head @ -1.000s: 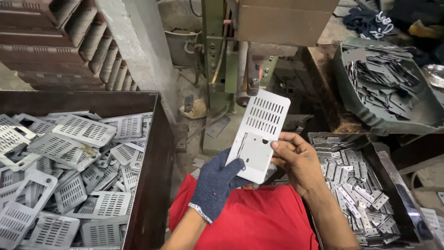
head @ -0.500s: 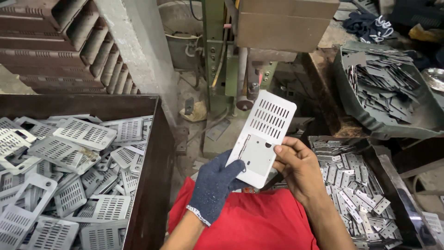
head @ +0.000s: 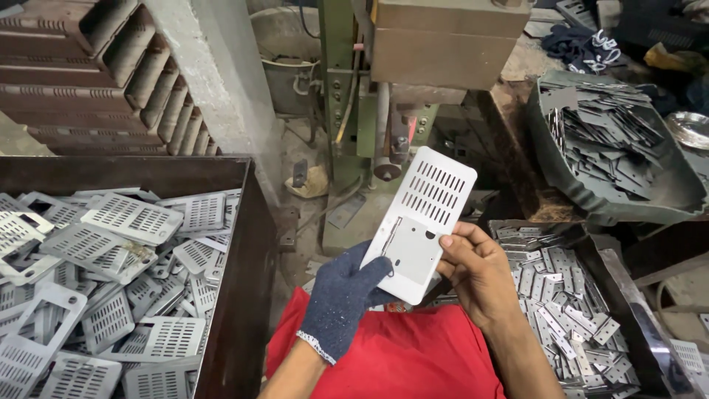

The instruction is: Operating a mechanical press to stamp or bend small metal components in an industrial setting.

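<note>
Both hands hold one slotted metal plate point(head: 419, 222) upright and tilted a little to the right, above the red cloth point(head: 402, 355) on the lap. The left hand point(head: 346, 295), in a dark knitted glove, grips the plate's lower left edge, fingers curled up against its face. The bare right hand point(head: 480, 277) closes on the lower right edge, thumb pressed on the front near the square panel. The plate's rows of slots stand above both hands. To the left of the gloved hand, a dark bin point(head: 240, 281) is heaped with similar perforated plates point(head: 111, 281). Just right of the bare hand, a tray point(head: 628, 295) holds small flat metal strips point(head: 557, 303). Beyond the plate stands a green press machine point(head: 369, 96)
</note>
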